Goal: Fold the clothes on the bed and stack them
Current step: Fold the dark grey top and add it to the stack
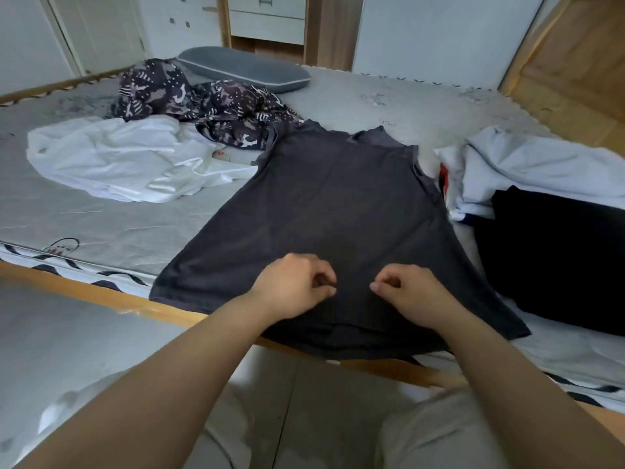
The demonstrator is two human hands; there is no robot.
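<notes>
Bed (111, 228), grey mattress, carries everything. Dark grey T-shirt (338, 211) spread flat ahead of both hands, hem toward the person and overhanging the bed edge, likely laid out for folding. Sleeves already tucked in; fabric smooth, matte. Left hand (297, 286) and right hand (406, 292), close together above the hem, fingers curled, each apparently pinching the cloth.

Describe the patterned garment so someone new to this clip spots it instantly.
On the bed, look to the far left, just in front of the grey pillow. The patterned garment lies crumpled behind the white garment; it alone is dark with white dots and dashes.
</notes>
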